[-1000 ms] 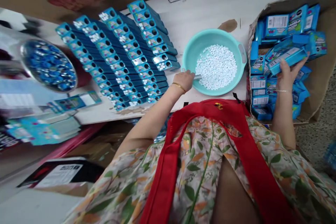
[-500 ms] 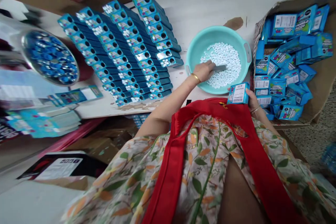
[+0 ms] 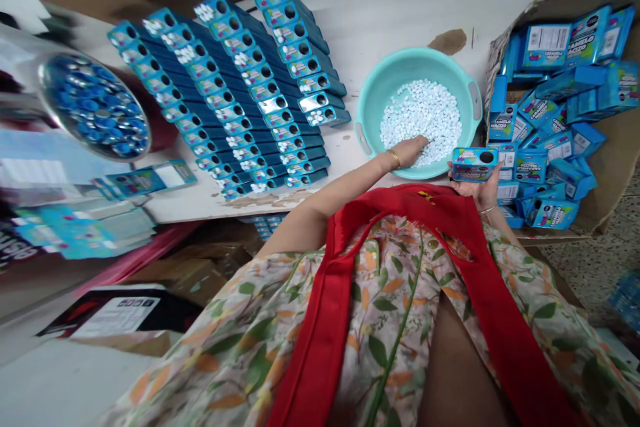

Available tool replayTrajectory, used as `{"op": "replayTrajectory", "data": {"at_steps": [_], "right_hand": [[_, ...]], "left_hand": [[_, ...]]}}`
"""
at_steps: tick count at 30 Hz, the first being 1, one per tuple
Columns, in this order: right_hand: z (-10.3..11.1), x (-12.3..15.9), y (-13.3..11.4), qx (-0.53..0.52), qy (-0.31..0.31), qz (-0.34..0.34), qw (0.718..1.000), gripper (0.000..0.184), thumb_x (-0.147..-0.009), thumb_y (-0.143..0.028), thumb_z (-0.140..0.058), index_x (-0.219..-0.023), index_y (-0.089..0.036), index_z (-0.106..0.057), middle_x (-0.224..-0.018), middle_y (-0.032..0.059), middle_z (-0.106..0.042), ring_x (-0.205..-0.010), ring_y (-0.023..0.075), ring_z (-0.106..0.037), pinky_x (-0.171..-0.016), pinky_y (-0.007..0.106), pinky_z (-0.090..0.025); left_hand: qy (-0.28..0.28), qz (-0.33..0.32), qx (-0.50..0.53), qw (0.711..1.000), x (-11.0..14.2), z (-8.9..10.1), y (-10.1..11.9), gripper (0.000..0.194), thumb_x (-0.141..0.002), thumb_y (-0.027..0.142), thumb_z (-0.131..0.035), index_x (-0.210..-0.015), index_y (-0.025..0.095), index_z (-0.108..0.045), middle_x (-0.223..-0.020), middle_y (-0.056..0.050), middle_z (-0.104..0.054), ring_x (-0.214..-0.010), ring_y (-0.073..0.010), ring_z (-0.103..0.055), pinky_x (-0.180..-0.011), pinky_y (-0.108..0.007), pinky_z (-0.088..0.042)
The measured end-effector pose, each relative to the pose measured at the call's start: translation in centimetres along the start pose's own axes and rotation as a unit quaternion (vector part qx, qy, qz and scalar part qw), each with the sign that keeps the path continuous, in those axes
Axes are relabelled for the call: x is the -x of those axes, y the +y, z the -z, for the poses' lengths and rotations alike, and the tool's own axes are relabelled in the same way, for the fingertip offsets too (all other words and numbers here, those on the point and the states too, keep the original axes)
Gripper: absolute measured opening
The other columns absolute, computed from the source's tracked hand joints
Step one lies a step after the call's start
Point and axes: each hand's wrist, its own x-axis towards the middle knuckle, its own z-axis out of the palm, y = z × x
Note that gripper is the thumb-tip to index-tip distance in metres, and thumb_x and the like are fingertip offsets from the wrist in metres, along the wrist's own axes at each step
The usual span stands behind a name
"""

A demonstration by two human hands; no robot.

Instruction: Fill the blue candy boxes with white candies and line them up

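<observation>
My left hand (image 3: 413,151), with a gold bangle at its wrist, reaches into a turquoise plastic basin (image 3: 369,90). Its fingers are closed and their tips dip into a heap of small white candies (image 3: 425,110); whatever they hold is hidden there. Just outside the basin's near right rim, my right hand (image 3: 485,190) grips a small blue candy box (image 3: 474,172). The box's top, with a dark round hole, faces up toward me.
Rows of blue boxes (image 3: 273,90) stand left of the basin, several with white candies on top. A cardboard carton (image 3: 613,167) of blue boxes is at right. At far left sits a metal bowl (image 3: 145,140) of blue-silver pieces, near flat blue cartons (image 3: 75,233).
My left hand has moved right and down into the candies; the flat grey tool it held no longer shows. My right hand has turned the box from its label side to its holed top.
</observation>
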Motion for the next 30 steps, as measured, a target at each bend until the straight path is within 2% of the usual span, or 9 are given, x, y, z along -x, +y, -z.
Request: {"op": "replayTrajectory", "data": {"at_steps": [4, 8, 11, 13, 16, 19, 23, 27, 30], "right_hand": [[0.0, 0.2, -0.9, -0.014, -0.007, 0.021, 1.0, 0.102, -0.068, -0.116, -0.05, -0.115, -0.029, -0.073, -0.102, 0.011, -0.085, -0.119, 0.0418, -0.081, -0.084, 0.06, -0.074], [0.3, 0.3, -2.0, -0.02, 0.01, 0.051, 0.998, 0.101, -0.064, -0.118, -0.05, -0.109, -0.031, -0.075, -0.088, 0.0067, -0.081, -0.113, 0.0429, -0.084, -0.077, 0.056, -0.073], [0.5, -0.5, -2.6, -0.007, 0.015, 0.089, 0.996, 0.107, -0.06, -0.12, -0.048, -0.111, -0.031, -0.075, -0.097, 0.0079, -0.083, -0.108, 0.0416, -0.085, -0.071, 0.051, -0.072], [0.5, -1.4, -2.6, 0.013, 0.002, 0.11, 0.994, 0.104, -0.056, -0.118, -0.058, -0.111, -0.03, -0.074, -0.101, 0.0082, -0.084, -0.104, 0.0398, -0.086, -0.068, 0.048, -0.071], [0.6, -3.1, -2.1, 0.054, -0.003, 0.13, 0.99, 0.081, -0.061, -0.094, -0.086, -0.109, -0.03, -0.072, -0.102, 0.0038, -0.084, -0.096, 0.0339, -0.086, -0.071, 0.046, -0.072], [0.6, -4.9, -1.6, 0.149, 0.031, 0.191, 0.97, 0.07, -0.061, -0.068, -0.101, -0.113, -0.031, -0.072, -0.107, 0.0011, -0.083, -0.101, 0.0304, -0.083, -0.095, 0.056, -0.073], [0.1, -6.7, -1.2, 0.27, 0.053, 0.256, 0.927, 0.072, -0.061, -0.064, -0.1, -0.118, -0.027, -0.075, -0.12, 0.0077, -0.082, -0.121, 0.0351, -0.078, -0.125, 0.065, -0.057], [-0.9, -7.3, -0.6, 0.325, -0.002, 0.281, 0.903, 0.063, -0.072, -0.064, -0.092, -0.12, -0.025, -0.077, -0.13, 0.0107, -0.082, -0.133, 0.0363, -0.073, -0.129, 0.057, -0.054], [-1.1, -7.8, 0.0, 0.335, -0.036, 0.321, 0.885, 0.058, -0.077, -0.057, -0.089, -0.123, -0.024, -0.076, -0.132, 0.011, -0.082, -0.13, 0.0348, -0.075, -0.125, 0.055, -0.056]], "left_hand": [[0.017, -0.015, 0.144, 0.989, 0.2, 0.2, -1.0, 0.05, -0.098, 0.024, -0.059, -0.145, 0.012, -0.069, -0.136, -0.015, -0.078, -0.117, -0.0251, -0.072, -0.107, -0.035, -0.057], [0.038, -0.024, 0.22, 0.974, 0.7, 1.1, -1.8, 0.054, -0.096, 0.033, -0.065, -0.144, 0.012, -0.073, -0.134, -0.015, -0.08, -0.115, -0.0259, -0.073, -0.108, -0.038, -0.058], [0.065, -0.042, 0.253, 0.964, 1.8, 2.4, -2.5, 0.054, -0.096, 0.042, -0.071, -0.142, 0.014, -0.076, -0.14, -0.017, -0.078, -0.123, -0.0281, -0.073, -0.112, -0.04, -0.057], [0.095, -0.057, 0.26, 0.959, 3.0, 3.7, -3.0, 0.055, -0.097, 0.049, -0.074, -0.14, 0.015, -0.078, -0.141, -0.018, -0.078, -0.125, -0.0289, -0.073, -0.113, -0.041, -0.057], [0.139, -0.067, 0.246, 0.957, 5.6, 6.3, -3.7, 0.057, -0.097, 0.055, -0.078, -0.137, 0.016, -0.08, -0.136, -0.018, -0.08, -0.12, -0.0286, -0.075, -0.107, -0.041, -0.06], [0.18, -0.053, 0.214, 0.959, 8.6, 9.4, -3.8, 0.057, -0.095, 0.06, -0.082, -0.133, 0.018, -0.082, -0.127, -0.014, -0.082, -0.112, -0.0273, -0.076, -0.101, -0.039, -0.061], [0.215, -0.037, 0.158, 0.963, 11.8, 13.2, -2.8, 0.051, -0.093, 0.058, -0.085, -0.126, 0.02, -0.083, -0.112, -0.01, -0.082, -0.107, -0.0282, -0.076, -0.097, -0.043, -0.062], [0.163, -0.074, 0.095, 0.979, 13.2, 16.0, -0.3, 0.043, -0.098, 0.054, -0.079, -0.124, 0.021, -0.084, -0.105, -0.005, -0.079, -0.1, -0.0265, -0.079, -0.094, -0.044, -0.062], [0.106, -0.106, 0.01, 0.989, 13.6, 18.0, 3.1, 0.038, -0.102, 0.047, -0.071, -0.126, 0.021, -0.084, -0.105, -0.004, -0.079, -0.101, -0.0234, -0.079, -0.095, -0.038, -0.061]]}}
